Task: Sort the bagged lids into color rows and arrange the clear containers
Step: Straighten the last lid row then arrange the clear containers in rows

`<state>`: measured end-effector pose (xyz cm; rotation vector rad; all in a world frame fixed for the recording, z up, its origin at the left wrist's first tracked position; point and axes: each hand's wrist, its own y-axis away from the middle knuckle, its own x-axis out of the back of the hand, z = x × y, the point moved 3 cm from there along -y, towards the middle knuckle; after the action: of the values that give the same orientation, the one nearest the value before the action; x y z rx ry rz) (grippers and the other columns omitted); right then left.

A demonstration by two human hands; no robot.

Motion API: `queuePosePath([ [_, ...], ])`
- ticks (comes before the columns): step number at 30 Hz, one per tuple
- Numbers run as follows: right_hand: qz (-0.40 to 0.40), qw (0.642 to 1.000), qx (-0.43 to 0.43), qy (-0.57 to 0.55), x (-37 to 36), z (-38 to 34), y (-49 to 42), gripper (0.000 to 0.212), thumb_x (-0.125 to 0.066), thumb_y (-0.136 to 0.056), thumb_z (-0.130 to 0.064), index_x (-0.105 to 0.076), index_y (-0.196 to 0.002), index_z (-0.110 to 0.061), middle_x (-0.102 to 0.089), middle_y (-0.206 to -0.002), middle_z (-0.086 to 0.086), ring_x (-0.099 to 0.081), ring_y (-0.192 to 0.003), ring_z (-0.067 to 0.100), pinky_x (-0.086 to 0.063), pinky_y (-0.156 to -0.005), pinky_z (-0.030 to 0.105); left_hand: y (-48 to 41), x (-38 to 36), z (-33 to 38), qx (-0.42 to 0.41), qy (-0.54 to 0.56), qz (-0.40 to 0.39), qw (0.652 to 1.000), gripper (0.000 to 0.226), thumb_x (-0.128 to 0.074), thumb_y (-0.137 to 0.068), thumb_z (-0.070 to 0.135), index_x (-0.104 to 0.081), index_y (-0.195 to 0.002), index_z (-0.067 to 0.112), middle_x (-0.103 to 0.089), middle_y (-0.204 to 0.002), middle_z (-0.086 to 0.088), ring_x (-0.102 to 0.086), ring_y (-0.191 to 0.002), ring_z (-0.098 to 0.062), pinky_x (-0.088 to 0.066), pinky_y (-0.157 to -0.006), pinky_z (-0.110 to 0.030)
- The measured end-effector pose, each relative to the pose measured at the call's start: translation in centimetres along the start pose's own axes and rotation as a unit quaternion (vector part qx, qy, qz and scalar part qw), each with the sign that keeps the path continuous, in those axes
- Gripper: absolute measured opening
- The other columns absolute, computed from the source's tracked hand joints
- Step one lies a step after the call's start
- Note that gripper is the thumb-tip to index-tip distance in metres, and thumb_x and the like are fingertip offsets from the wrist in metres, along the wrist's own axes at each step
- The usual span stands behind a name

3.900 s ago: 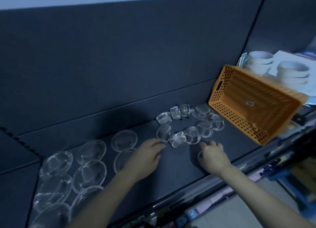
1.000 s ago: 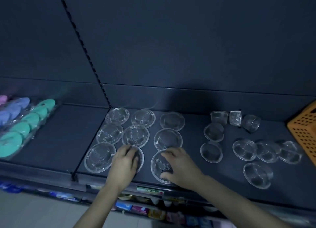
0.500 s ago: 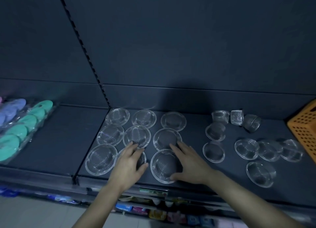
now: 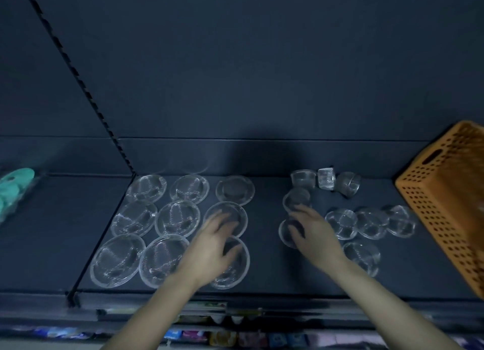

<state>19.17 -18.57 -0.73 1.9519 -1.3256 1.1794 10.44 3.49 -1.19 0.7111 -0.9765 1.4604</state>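
My left hand [image 4: 217,247] is spread flat with the fingers loose and apart, over the right-hand column of the large shallow clear round dishes [image 4: 178,217]. It grips nothing, and the blur hides whether my fingertips touch the rim beneath them. I judge it is there to steady or nudge that column, so the nine dishes make a square block of three rows.

My right hand [image 4: 314,231] reaches out with its fingers almost straight and the thumb apart, holding nothing I can make out. It sits over the two small clear round containers [image 4: 340,223] nearest the block. These look like the ones I mean to line up next, because the small ones are scattered. Three sit in a row just beside my wrist, one is nearer the front edge, and three at the back are tipped at odd angles.

All of this is on the dark flat shelf [image 4: 264,265]. The orange perforated plastic basket [image 4: 432,218] is at its right end. The bagged teal lids [image 4: 15,187] lie far left in the next bay, well apart from both hands.
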Motion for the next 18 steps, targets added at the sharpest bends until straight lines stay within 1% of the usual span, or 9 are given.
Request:
queuePosePath([
  [2,0.018,1.0,-0.006,0.008,1.4,1.7,-0.2,0.029,-0.058,-0.088,-0.007,-0.065,-0.116,-0.007,-0.053,-0.135,0.009,-0.051,-0.125,0.024,-0.035,-0.101,0.023,-1.2,-0.9,2.3,0.002,0.025,-0.017,1.0,0.059,-0.049,-0.085,0.05,-0.057,-0.128,0.011,-0.045,-0.141,-0.007,-0.04,-0.133,-0.023,-0.034,-0.108,-0.03],
  [4,0.025,1.0,-0.004,0.016,2.6,2.9,-0.5,0.029,-0.057,-0.087,-0.004,-0.066,-0.115,-0.005,-0.056,-0.131,0.011,-0.052,-0.123,0.025,-0.032,-0.097,0.019,-2.6,-2.1,4.3,0.011,0.047,-0.042,0.998,0.063,-0.046,-0.085,0.054,-0.052,-0.133,0.014,-0.039,-0.145,-0.005,-0.035,-0.136,-0.02,-0.024,-0.108,-0.021],
  [6,0.032,0.999,0.004,0.025,3.6,4.0,-1.0,0.029,-0.058,-0.086,-0.002,-0.066,-0.113,-0.005,-0.057,-0.128,0.012,-0.055,-0.119,0.026,-0.037,-0.095,0.022,-4.1,-3.2,6.0,0.011,0.054,-0.052,0.997,0.061,-0.051,-0.087,0.052,-0.051,-0.134,0.013,-0.038,-0.146,-0.006,-0.034,-0.136,-0.018,-0.021,-0.109,-0.017],
  [8,0.02,0.999,0.009,0.041,4.3,5.2,-1.6,0.029,-0.061,-0.083,-0.003,-0.066,-0.111,-0.003,-0.057,-0.127,0.016,-0.054,-0.118,0.03,-0.043,-0.098,0.032,-5.8,-4.0,7.4,0.015,0.059,-0.059,0.996,0.054,-0.056,-0.091,0.042,-0.048,-0.136,0.013,-0.037,-0.147,-0.005,-0.034,-0.136,-0.017,-0.023,-0.11,-0.019],
  [9,0.008,0.999,0.013,0.05,4.5,5.9,-1.9,0.028,-0.062,-0.082,-0.004,-0.066,-0.109,-0.002,-0.057,-0.123,0.018,-0.054,-0.116,0.033,-0.044,-0.097,0.035,-6.6,-4.3,7.8,0.02,0.061,-0.059,0.996,0.053,-0.057,-0.091,0.038,-0.047,-0.137,0.014,-0.036,-0.147,-0.005,-0.034,-0.136,-0.016,-0.023,-0.11,-0.02],
  [11,-0.016,0.998,0.011,0.064,5.0,7.1,-2.5,0.03,-0.062,-0.083,-0.008,-0.064,-0.113,-0.001,-0.055,-0.124,0.018,-0.052,-0.117,0.032,-0.041,-0.098,0.033,-8.5,-4.7,8.6,0.037,0.067,-0.052,0.996,0.052,-0.057,-0.092,0.036,-0.047,-0.137,0.013,-0.038,-0.146,-0.005,-0.036,-0.135,-0.016,-0.023,-0.108,-0.019],
  [14,-0.026,0.998,0.006,0.064,6.0,8.6,-3.5,0.038,-0.057,-0.09,-0.016,-0.056,-0.126,-0.006,-0.049,-0.135,0.01,-0.049,-0.123,0.024,-0.041,-0.1,0.029,-11.2,-5.4,9.4,0.074,0.072,-0.051,0.993,0.054,-0.056,-0.093,0.034,-0.042,-0.14,0.012,-0.04,-0.145,-0.006,-0.037,-0.134,-0.019,-0.024,-0.108,-0.02],
  [16,-0.014,0.998,0.006,0.06,6.7,9.5,-4.5,0.041,-0.056,-0.09,-0.016,-0.053,-0.131,-0.009,-0.047,-0.138,0.008,-0.048,-0.123,0.023,-0.043,-0.1,0.031,-12.8,-6.0,9.9,0.101,0.071,-0.061,0.99,0.059,-0.054,-0.093,0.034,-0.034,-0.144,0.013,-0.04,-0.145,-0.007,-0.037,-0.133,-0.021,-0.026,-0.109,-0.024],
  [18,0.0,0.998,0.014,0.062,7.5,10.0,-5.7,0.044,-0.057,-0.089,-0.013,-0.05,-0.132,-0.008,-0.042,-0.142,0.009,-0.046,-0.127,0.026,-0.045,-0.099,0.035,-14.3,-6.7,10.4,0.129,0.084,-0.07,0.986,0.057,-0.054,-0.093,0.033,-0.034,-0.143,0.013,-0.046,-0.14,-0.01,-0.043,-0.129,-0.025,-0.032,-0.104,-0.027],
])
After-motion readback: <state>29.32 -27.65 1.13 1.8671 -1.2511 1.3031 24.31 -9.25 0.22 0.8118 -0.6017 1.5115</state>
